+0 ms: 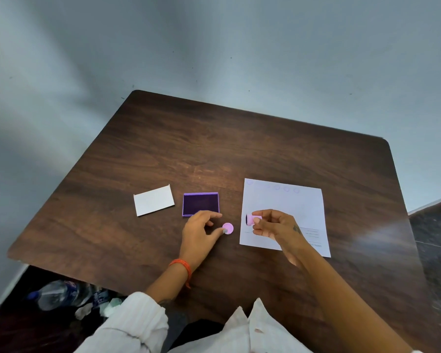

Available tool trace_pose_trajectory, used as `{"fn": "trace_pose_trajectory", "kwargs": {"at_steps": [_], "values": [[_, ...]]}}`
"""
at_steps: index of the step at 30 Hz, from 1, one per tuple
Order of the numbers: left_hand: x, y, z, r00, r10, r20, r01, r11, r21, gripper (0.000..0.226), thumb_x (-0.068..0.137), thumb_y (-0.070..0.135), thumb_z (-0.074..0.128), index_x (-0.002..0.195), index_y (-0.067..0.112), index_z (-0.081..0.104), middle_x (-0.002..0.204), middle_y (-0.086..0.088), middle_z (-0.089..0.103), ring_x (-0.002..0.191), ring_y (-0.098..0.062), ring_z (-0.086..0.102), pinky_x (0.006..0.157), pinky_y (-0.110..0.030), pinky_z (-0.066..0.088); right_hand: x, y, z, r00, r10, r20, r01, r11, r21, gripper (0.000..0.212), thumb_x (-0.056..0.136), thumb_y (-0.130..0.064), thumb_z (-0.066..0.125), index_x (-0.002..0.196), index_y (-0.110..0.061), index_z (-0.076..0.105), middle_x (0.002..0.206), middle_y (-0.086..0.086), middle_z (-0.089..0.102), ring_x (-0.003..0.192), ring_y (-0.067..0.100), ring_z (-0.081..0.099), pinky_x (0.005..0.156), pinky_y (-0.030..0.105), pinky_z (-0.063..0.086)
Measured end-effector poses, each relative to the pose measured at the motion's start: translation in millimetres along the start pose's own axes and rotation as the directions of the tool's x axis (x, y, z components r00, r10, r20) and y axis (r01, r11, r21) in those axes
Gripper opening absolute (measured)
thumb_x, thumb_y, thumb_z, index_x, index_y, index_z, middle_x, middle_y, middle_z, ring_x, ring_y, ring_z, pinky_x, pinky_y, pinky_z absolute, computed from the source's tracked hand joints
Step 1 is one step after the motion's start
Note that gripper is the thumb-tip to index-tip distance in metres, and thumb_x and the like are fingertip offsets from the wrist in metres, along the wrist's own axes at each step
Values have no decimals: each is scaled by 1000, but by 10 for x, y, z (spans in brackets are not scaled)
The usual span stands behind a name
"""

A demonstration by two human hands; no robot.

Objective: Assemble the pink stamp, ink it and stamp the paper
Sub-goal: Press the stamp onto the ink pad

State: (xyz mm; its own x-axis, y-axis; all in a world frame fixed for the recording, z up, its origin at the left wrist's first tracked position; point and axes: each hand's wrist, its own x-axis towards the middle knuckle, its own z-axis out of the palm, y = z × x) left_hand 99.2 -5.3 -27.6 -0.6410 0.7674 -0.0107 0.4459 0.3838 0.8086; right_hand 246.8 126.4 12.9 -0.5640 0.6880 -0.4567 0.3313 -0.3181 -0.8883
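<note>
My right hand (273,224) holds a small pink stamp body (252,220) on its side, its dark face pointing left, just above the left edge of the white paper (298,207). A round pink cap (228,228) lies flat on the table between my hands. My left hand (200,231) rests beside it, thumb tip touching the cap's left edge, fingers spread. An open purple ink pad (200,203) sits just beyond my left hand. Faint round stamp marks line the paper's far edge.
A white card or lid (153,200) lies left of the ink pad on the dark wooden table (214,149). Grey walls stand behind the table. A plastic bottle (54,294) lies on the floor at lower left.
</note>
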Motion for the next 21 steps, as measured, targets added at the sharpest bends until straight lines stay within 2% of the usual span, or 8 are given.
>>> {"fn": "trace_pose_trajectory", "kwargs": {"at_steps": [2,6,9,12,16,21], "values": [[49,-51,-148,995,27,-91,-21,998,66,37,70,23,77,105,21,63,106,0,65,86,-8,52,77,-10,36,24,-13,39,999,37,-18,-36,998,45,14,82,-13,66,96,-13,67,96,3,70,86,16,69,70,16,55],[216,-237,-486,987,36,-159,9,963,269,54,68,30,78,117,21,56,122,-2,60,110,-24,48,92,-33,39,117,-47,213,996,72,-43,-71,997,21,18,82,-12,66,100,-12,64,101,6,68,90,20,68,80,24,55],[329,-370,-646,998,20,-62,4,930,367,69,66,37,78,127,23,48,134,0,53,117,-27,43,98,-42,38,219,-75,384,998,35,-52,-40,994,-100,24,80,-11,69,102,-11,63,106,11,68,87,21,68,78,27,56],[413,-450,-709,999,27,42,-43,902,429,79,64,42,77,133,26,42,141,3,46,120,-27,40,98,-41,35,303,-140,595,997,-80,-18,72,965,-252,23,76,-16,73,98,-12,67,100,11,71,85,21,68,74,26,56],[496,-468,-729,991,37,130,-97,870,484,83,66,46,74,137,26,37,145,6,41,124,-26,35,94,-37,33,404,-259,913,965,-260,39,248,852,-460,18,74,-11,72,91,-16,72,92,6,73,83,19,67,74,25,53],[549,-501,-732,983,14,186,-108,856,505,84,68,48,72,138,25,33,146,5,39,126,-25,31,92,-36,30,473,-312,1166,896,-371,246,433,601,-671,27,82,-8,62,108,-8,66,111,15,69,100,26,62,86,24,43]]}}
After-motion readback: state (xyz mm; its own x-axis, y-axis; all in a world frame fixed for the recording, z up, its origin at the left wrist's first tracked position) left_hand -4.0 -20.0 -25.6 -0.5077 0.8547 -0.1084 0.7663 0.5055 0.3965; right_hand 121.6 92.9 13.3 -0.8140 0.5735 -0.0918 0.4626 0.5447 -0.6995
